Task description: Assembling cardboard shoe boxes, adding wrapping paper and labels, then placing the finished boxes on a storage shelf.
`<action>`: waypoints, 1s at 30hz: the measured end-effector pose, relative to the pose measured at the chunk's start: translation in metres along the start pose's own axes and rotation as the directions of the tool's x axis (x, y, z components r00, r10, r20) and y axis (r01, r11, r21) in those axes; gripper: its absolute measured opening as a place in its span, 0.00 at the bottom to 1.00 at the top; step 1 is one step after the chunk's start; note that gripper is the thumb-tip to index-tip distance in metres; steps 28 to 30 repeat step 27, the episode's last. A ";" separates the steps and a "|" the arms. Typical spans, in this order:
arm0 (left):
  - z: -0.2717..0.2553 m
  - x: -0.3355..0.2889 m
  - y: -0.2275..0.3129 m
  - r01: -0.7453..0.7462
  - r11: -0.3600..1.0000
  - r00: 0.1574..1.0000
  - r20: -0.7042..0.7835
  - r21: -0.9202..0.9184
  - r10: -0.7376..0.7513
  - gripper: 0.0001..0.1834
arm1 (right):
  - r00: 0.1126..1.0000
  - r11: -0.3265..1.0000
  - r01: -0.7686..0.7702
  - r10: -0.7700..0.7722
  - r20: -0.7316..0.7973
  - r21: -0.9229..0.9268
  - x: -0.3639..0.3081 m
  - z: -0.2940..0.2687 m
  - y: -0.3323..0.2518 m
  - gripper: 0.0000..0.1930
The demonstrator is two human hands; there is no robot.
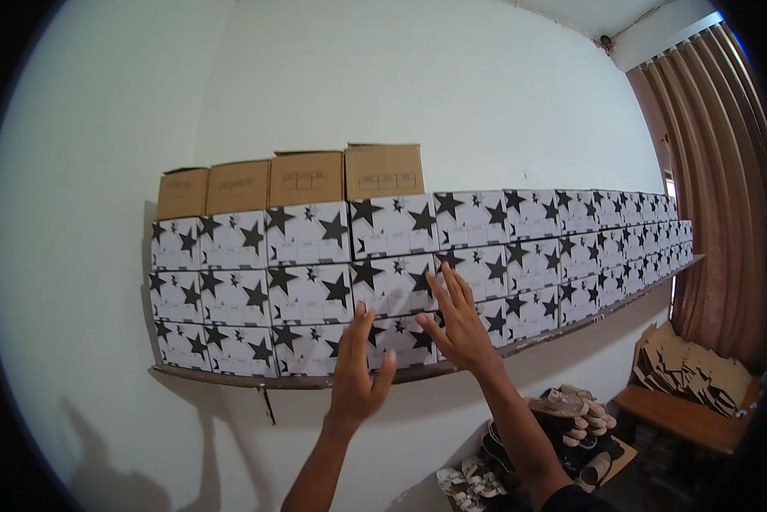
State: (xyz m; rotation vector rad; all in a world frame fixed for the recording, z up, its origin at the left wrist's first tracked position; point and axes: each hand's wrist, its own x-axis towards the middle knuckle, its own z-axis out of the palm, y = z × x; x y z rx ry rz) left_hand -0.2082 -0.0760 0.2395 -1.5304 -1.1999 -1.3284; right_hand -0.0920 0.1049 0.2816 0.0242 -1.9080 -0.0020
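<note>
Both hands are raised in front of a wall shelf stacked with white boxes (311,290) printed with black stars. My left hand (358,375) has its fingers up and its thumb apart, and it holds nothing. It is nearest to the bottom row of boxes. My right hand (458,324) is spread, palm toward the stack, in front of the middle and bottom rows, also holding nothing. Whether either hand touches a box I cannot tell. Several plain brown cardboard boxes (306,177) sit on top of the white ones at the left.
The dark shelf (294,383) runs along the wall on a bracket (267,404). Below right lie several shoes (575,418) on a low surface. A wooden bench (682,418) carries flattened cardboard (695,371). A brown curtain (708,171) hangs at the right.
</note>
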 end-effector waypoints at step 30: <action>0.289 -0.355 0.303 0.960 -0.024 0.272 0.952 -0.278 -0.140 0.34 | 0.191 0.190 -0.981 0.982 0.006 0.036 -0.557 -0.347 -0.065 0.36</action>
